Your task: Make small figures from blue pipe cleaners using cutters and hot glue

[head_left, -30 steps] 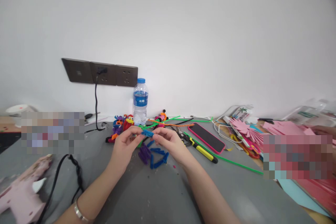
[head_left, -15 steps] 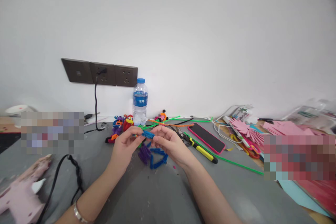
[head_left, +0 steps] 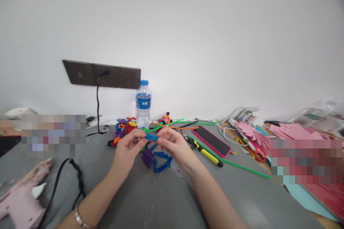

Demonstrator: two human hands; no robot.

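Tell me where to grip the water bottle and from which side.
Take the water bottle around its blue label, probably from the right. It stands upright, and its round body should be easy to wrap. The wall is close behind it, colourful figures crowd its base on the left, and the left hand and right hand hold a blue piece in front.

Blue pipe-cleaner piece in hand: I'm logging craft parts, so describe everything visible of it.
The blue pipe-cleaner piece looks short and fuzzy, apparently folded; its exact form is unclear. It sits roughly level in the grip of the left hand at one end and right hand at the other, seemingly raised above the gray tabletop.
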